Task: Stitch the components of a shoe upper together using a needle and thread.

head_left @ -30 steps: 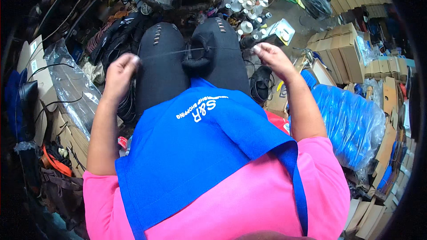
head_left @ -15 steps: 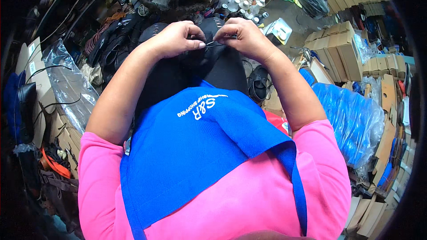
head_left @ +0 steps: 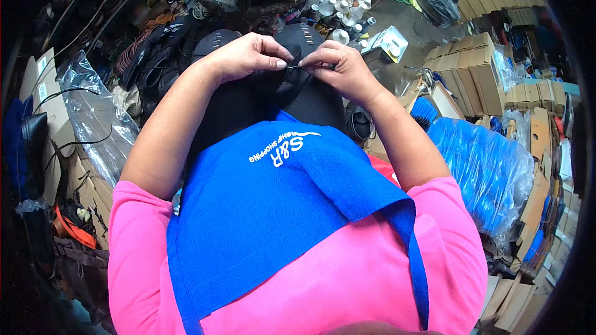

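Here, small black item [head_left: 292, 84], between the hands [head_left: 249, 58] [head_left: 345, 69], seemingly touching both.

- Between left hand [head_left: 256, 59] and right hand [head_left: 341, 69]: small black curved piece [head_left: 290, 85].
- Beyond them: white rounded plastic bottles [head_left: 340, 36].
- Beneath them: black cloth trousers [head_left: 326, 107], pale ladder-like marks [head_left: 307, 34] at knees.
- Below them: bright-blue cloth apron [head_left: 292, 211], white lettering [head_left: 295, 143]; plain pink shirt [head_left: 310, 291].

From my distant seat I saw white lettering [head_left: 287, 151], upside down and slanting, on the blue apron [head_left: 248, 229]; the left cardboard's [head_left: 59, 127] label [head_left: 42, 92] stayed too small to read.
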Demonstrator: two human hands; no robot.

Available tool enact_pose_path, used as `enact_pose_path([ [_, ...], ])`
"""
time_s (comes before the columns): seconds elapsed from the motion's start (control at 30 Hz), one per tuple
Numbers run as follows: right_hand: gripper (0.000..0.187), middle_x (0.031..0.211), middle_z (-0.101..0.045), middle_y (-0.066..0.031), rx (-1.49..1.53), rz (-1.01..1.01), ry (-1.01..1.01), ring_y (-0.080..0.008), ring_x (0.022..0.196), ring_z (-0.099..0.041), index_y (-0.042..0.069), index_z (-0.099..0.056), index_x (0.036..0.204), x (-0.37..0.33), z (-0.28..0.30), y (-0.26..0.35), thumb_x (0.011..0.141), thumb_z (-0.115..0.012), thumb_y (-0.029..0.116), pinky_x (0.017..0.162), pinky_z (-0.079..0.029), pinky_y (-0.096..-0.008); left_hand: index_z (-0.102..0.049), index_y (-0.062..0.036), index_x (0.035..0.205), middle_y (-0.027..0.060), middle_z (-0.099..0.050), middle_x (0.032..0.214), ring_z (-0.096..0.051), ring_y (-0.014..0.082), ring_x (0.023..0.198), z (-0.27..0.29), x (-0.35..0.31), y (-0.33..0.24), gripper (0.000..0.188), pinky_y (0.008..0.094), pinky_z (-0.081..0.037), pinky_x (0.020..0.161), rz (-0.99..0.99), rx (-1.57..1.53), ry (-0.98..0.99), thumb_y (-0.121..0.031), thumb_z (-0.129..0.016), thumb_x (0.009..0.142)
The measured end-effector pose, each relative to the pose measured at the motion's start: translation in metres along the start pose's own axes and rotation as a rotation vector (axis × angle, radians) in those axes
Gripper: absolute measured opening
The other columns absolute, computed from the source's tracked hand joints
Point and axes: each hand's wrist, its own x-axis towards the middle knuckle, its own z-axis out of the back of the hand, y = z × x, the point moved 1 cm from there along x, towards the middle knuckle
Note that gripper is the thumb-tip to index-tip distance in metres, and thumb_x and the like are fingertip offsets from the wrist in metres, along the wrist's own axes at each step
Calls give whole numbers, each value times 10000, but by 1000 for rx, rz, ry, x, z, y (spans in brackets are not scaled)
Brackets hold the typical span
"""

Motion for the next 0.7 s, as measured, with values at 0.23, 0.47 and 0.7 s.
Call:
enact_pose_path([
  [0.23,284,810,-576,-65,-277,139,18,-235,761,-603,140,-707,939,-4,6,17,700,-650,-1,663,-496,-331,-643,-19,1124,35,-551,891,-523,149,878,-1,4,-3,322,282,-411,827,-45,239,80,-168,-644,839],
  [0.47,161,887,-601,-121,-748,169,299,-292,876,-605,95,-694,897,19,15,61,782,-583,113,782,-446,-395,-651,-26,1076,71,-575,933,-553,180,921,-7,6,-15,296,292,-426,833,-96,511,89,-72,-631,784],
  [0.7,115,892,-593,-139,-640,12,435,-316,901,-604,97,-685,854,37,3,33,763,-616,110,748,-485,-421,-652,-8,997,62,-616,920,-591,171,843,-2,26,-11,310,295,-466,775,112,410,-80,-8,-693,690],
])
